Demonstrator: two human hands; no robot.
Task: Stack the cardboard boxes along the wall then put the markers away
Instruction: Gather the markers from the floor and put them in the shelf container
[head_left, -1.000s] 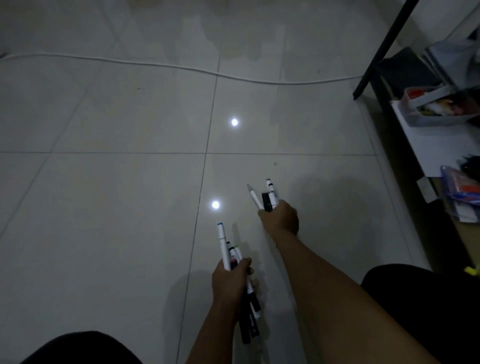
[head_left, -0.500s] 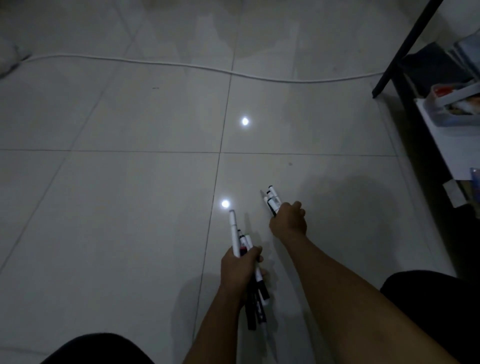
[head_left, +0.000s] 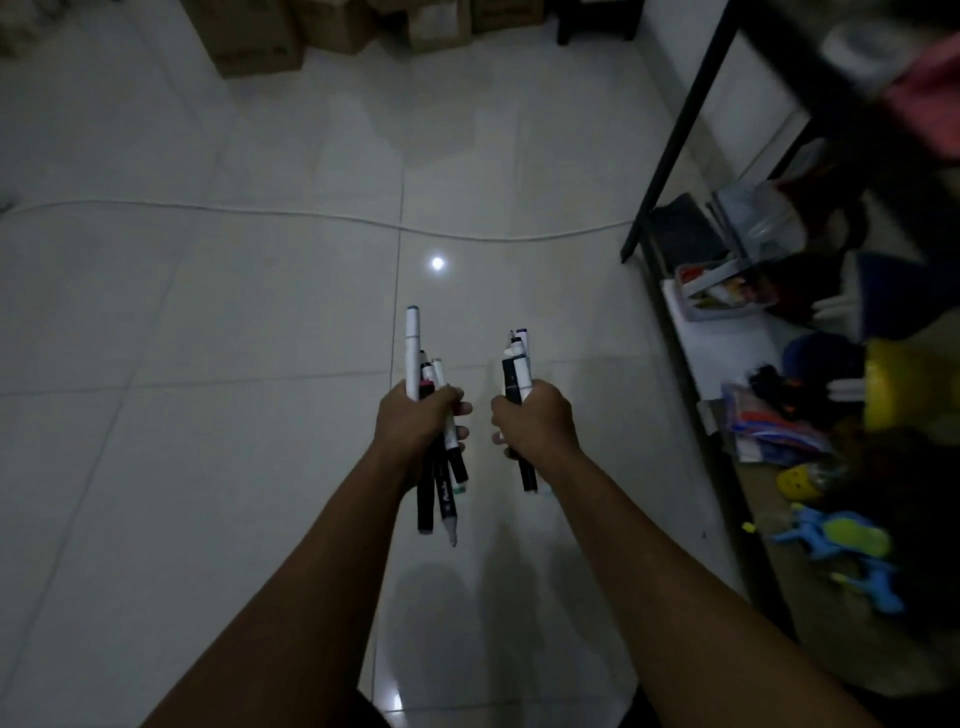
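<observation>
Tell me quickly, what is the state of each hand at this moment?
Left hand: fingers curled round a bundle of black and white plastic markers.
Right hand: fingers curled round a smaller bundle of black and white markers.

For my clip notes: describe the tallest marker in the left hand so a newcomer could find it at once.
Start at the pale tiled floor and follow the two forearms up to the left hand, which grips a bundle of markers. The white marker stands at the bundle's left edge. It alone rises well above the rest, all white with a small teal end cap.
</observation>
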